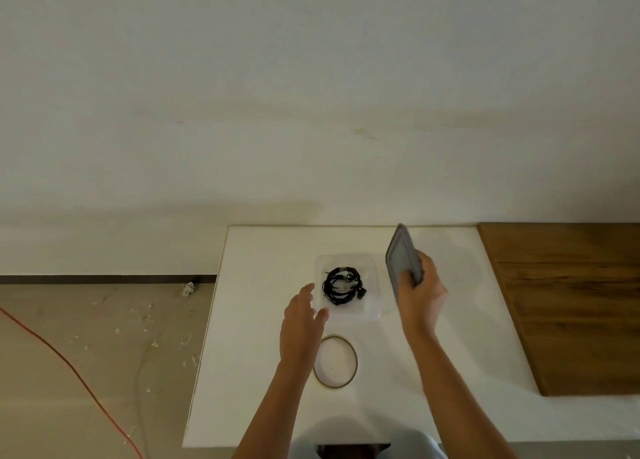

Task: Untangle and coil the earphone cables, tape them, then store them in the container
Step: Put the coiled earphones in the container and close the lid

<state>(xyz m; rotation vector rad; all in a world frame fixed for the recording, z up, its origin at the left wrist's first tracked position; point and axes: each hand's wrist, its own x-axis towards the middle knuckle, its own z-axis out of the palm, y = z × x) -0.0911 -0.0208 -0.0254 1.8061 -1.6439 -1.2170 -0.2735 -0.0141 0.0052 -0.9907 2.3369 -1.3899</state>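
I see coiled earphone cables [343,287] in the container [371,311], frame ctr, on bench [450,372]; R hand [420,294] fingers grip lid [401,261] beside it, L hand [302,323] fingers straight by its left edge; only lidding left, I reckon.

Unfinished room: bare wall [311,77], littered floor [86,347]

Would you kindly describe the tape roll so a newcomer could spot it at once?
On the white table, look nearer the person than the clear container. The tape roll lies flat there: a thin, hollow ring, unlike the black cable coil inside the container.
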